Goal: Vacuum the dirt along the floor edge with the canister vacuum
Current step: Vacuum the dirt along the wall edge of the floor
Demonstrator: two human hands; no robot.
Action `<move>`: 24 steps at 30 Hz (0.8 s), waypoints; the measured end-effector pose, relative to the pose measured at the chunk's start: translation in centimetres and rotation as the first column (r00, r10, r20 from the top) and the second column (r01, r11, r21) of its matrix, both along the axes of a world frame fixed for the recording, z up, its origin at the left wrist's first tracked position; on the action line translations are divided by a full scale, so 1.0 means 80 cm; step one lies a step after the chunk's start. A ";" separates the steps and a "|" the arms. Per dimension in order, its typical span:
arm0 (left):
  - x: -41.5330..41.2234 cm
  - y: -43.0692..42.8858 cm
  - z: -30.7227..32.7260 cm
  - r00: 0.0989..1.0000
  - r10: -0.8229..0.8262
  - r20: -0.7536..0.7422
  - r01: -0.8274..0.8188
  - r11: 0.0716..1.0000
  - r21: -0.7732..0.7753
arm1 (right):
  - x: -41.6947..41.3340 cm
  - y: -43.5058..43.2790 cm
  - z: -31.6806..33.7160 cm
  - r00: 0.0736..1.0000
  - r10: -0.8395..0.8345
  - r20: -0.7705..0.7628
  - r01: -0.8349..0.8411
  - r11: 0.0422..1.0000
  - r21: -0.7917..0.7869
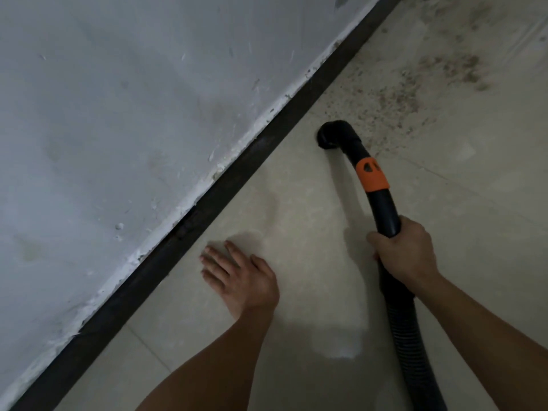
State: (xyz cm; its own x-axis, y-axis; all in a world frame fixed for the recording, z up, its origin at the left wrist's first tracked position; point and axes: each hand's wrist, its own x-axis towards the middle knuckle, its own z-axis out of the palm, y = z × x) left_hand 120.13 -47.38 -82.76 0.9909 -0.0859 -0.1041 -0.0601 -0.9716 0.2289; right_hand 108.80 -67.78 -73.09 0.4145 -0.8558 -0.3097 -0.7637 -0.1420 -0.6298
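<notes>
Near frame centre, right hand (406,253) grips the black vacuum wand (384,209), nozzle (330,137) down beside the dark baseboard (237,173); tile floor (311,218) toward 6 o'clock looks clean, dirt (415,93) at 1 o'clock not yet vacuumed; left hand (237,277) flat, fingers spread.

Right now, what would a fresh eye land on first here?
The black vacuum wand with its orange collar stands right of centre, gripped by the right hand, its curved nozzle down at the tile floor. Just beyond the nozzle, speckled brown dirt spreads toward the upper right, beside the dark baseboard that runs diagonally under the grey wall. The left hand is spread open at lower centre.
</notes>
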 end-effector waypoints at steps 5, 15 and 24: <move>0.000 0.001 0.002 1.000 -0.010 -0.014 0.010 1.000 0.004 | -0.041 0.050 0.003 0.999 0.051 -0.017 -0.049 0.996 0.080; 0.001 -0.001 -0.001 1.000 -0.002 -0.023 0.001 1.000 -0.011 | 0.067 -0.034 -0.004 0.987 0.159 -0.028 -0.159 0.987 -0.002; 0.002 0.002 0.001 0.999 0.005 -0.033 -0.005 1.000 -0.006 | -0.094 -0.013 0.020 0.973 0.177 -0.151 -0.171 0.984 0.052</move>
State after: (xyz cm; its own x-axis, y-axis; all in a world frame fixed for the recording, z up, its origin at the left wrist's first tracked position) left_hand 120.25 -47.22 -82.66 0.9874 -0.0814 -0.1357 -0.0475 -0.9704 0.2369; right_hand 101.28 -68.84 -71.48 0.5005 -0.7611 -0.4126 -0.8177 -0.2589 -0.5142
